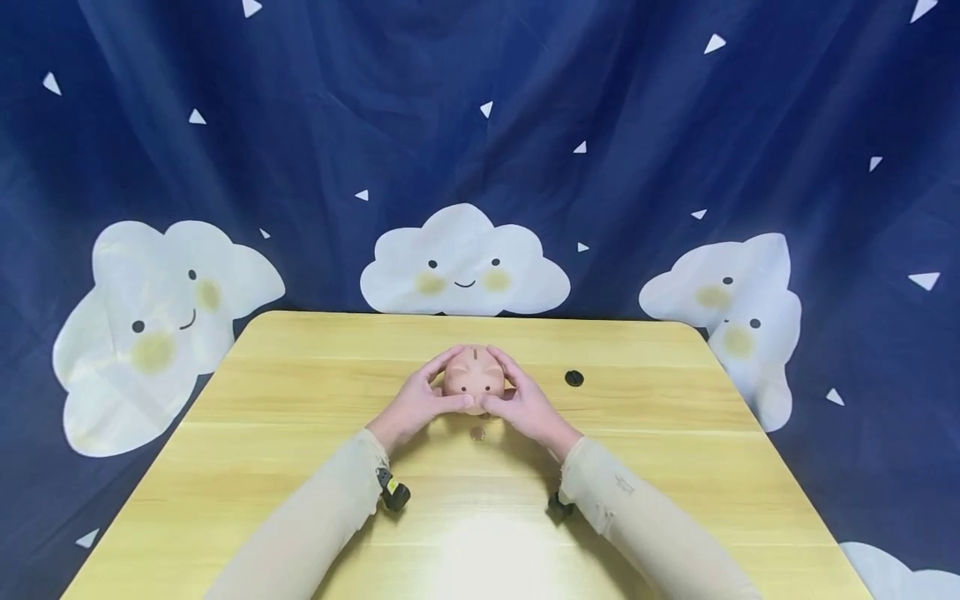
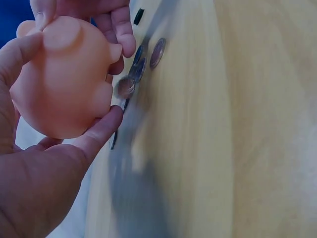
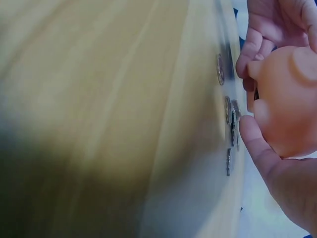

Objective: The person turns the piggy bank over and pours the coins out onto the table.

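Note:
A pink piggy bank (image 1: 474, 375) with a slot on top is held upright between both hands, a little above the table. My left hand (image 1: 416, 402) grips its left side, thumb across the front and fingers round the side. From the other side my right hand (image 1: 531, 408) grips it the same way, the two thumbs close together at the snout. Several coins (image 3: 220, 69) lie on the wood beneath its feet. One blurred coin (image 2: 125, 88) shows just under the belly in the left wrist view. A coin (image 1: 477, 433) lies in front of the bank.
A round black plug (image 1: 574, 378) lies on the light wooden table (image 1: 300, 467), to the right of the hands. Behind the table's far edge hangs a dark blue curtain (image 1: 420, 108) with white clouds. Small black cameras (image 1: 395, 493) are strapped at the wrists.

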The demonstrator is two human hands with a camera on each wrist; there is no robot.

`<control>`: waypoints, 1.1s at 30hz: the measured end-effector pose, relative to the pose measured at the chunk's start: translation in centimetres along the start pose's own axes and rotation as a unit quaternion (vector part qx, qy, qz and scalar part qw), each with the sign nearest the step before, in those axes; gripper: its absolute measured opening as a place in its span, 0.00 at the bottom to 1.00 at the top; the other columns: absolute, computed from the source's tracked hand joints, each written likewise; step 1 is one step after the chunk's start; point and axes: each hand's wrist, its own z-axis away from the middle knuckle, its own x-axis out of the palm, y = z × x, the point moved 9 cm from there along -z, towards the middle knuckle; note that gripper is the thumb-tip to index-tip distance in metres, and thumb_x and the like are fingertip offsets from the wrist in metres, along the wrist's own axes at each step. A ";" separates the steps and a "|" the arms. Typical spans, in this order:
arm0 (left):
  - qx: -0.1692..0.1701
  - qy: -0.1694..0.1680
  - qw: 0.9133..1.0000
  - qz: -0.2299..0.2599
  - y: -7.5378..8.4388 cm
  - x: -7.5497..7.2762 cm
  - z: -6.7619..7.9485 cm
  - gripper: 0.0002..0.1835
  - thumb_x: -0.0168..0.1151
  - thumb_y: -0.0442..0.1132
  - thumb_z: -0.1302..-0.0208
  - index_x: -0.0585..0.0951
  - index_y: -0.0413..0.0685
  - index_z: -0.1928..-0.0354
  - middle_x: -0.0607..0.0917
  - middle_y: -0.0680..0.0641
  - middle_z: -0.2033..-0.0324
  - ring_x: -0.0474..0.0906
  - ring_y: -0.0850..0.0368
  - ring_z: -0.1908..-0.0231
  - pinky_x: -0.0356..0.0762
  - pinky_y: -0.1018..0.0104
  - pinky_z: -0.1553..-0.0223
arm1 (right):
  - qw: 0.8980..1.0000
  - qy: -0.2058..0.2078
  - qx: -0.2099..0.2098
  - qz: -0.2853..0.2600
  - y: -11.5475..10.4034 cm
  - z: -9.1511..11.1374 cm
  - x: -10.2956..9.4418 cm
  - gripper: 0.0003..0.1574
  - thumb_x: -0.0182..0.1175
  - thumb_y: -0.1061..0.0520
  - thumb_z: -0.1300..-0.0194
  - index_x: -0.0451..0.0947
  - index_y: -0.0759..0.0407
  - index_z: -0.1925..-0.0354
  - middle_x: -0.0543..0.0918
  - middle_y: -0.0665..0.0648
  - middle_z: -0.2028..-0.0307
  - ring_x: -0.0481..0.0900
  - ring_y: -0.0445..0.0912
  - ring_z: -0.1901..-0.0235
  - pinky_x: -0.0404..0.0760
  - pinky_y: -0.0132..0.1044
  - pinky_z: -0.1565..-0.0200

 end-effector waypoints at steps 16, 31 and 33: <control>0.008 0.006 1.000 -0.024 1.7 -0.9 -1.3 0.50 0.78 0.35 0.36 0.63 0.70 0.17 0.60 0.46 0.17 0.84 0.38 0.37 0.85 0.58 0.37 | 1.000 -0.005 0.018 -0.001 -0.9 -1.8 -0.6 0.56 0.69 0.53 0.31 0.53 0.34 0.15 0.66 0.64 0.21 0.88 0.56 0.44 0.90 0.48 0.45; -0.033 -0.001 0.999 -0.016 3.3 -0.7 -2.0 0.50 0.77 0.36 0.35 0.62 0.71 0.17 0.60 0.46 0.17 0.83 0.45 0.42 0.87 0.63 0.47 | 0.998 -0.020 0.048 -0.030 -2.0 -2.5 -1.5 0.55 0.69 0.52 0.31 0.53 0.33 0.15 0.69 0.66 0.23 0.88 0.54 0.50 0.90 0.48 0.50; -0.072 -0.015 0.997 0.017 2.4 -0.3 -1.9 0.50 0.75 0.35 0.34 0.60 0.69 0.15 0.59 0.43 0.17 0.83 0.46 0.43 0.88 0.61 0.49 | 0.994 -0.030 0.088 -0.050 -1.2 -2.3 -1.2 0.56 0.68 0.52 0.31 0.52 0.34 0.15 0.71 0.69 0.25 0.87 0.52 0.56 0.90 0.49 0.51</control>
